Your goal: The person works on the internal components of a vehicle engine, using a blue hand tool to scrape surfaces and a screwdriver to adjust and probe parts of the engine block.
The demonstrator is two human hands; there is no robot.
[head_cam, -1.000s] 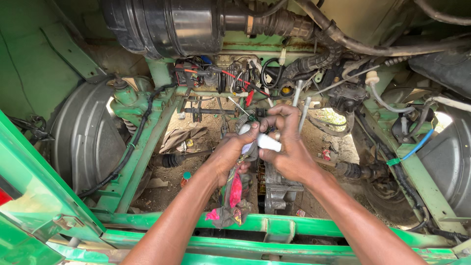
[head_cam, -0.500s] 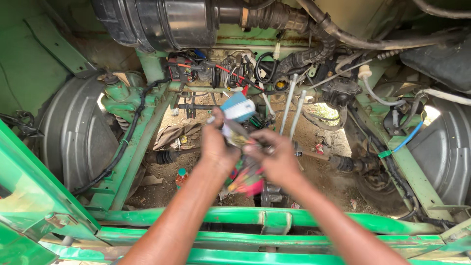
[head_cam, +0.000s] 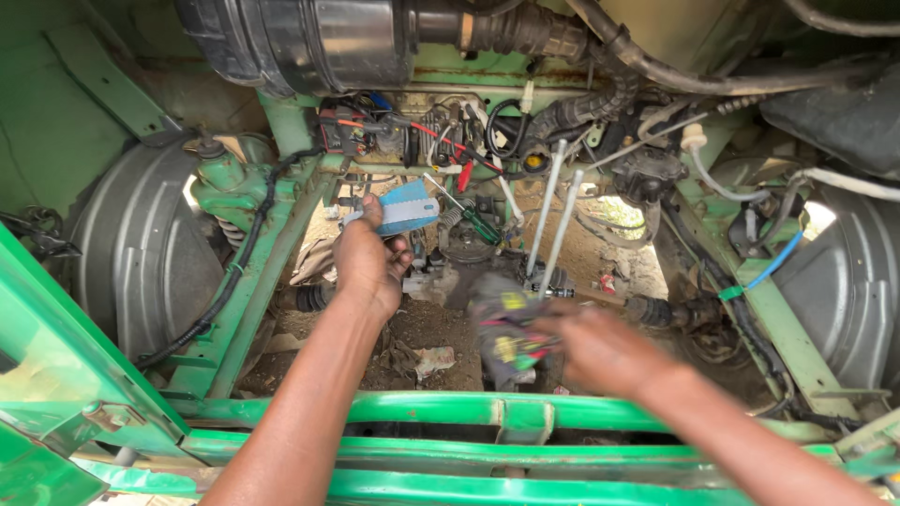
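The left hand (head_cam: 368, 264) grips a small blue-and-white packet (head_cam: 405, 208), lifted above the gearbox (head_cam: 469, 272) and already apart from the rest; the blurred right hand (head_cam: 600, 351), just right of the gearbox, is closed on a bundle of coloured wires (head_cam: 506, 333); nothing looks fitted yet, so most work seems left.

Light-blue flat packet (head_cam: 406, 207), white strip along one edge, pinched at its left end, tilted slightly up to the right, held far-left of centre over the engine bay. Bundle of wires (head_cam: 509, 330) with red, green, yellow connectors and dark wrapping, motion-blurred, gripped at right side, sitting near centre just above the green crossbar. Packet and bundle well apart, bundle nearer and to the right.
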